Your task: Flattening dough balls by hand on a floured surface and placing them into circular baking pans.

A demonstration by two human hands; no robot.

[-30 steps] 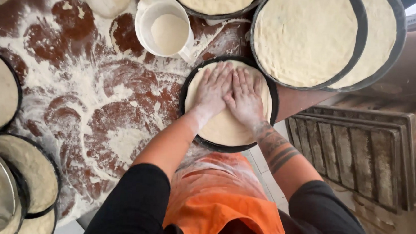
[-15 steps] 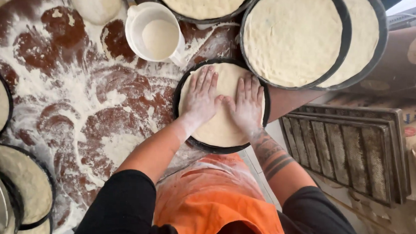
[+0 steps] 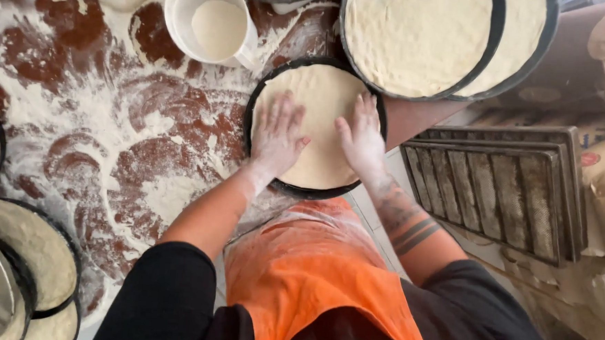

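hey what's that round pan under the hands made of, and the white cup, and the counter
Pan: likely dark metal, matte, judging by its thin black rim around the pale dough. Cup: looks like white plastic, though enamel is possible; smooth wall, floury. Counter: seemingly polished reddish-brown stone, mottled where the flour thins.

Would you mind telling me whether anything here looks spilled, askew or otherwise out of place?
Loose flour is smeared in swirls across the reddish counter, thickest left of the pan. Otherwise things look orderly: both hands, left and right, press flat on the dough, which sits inside its round dark pan. The white jug stands upright.
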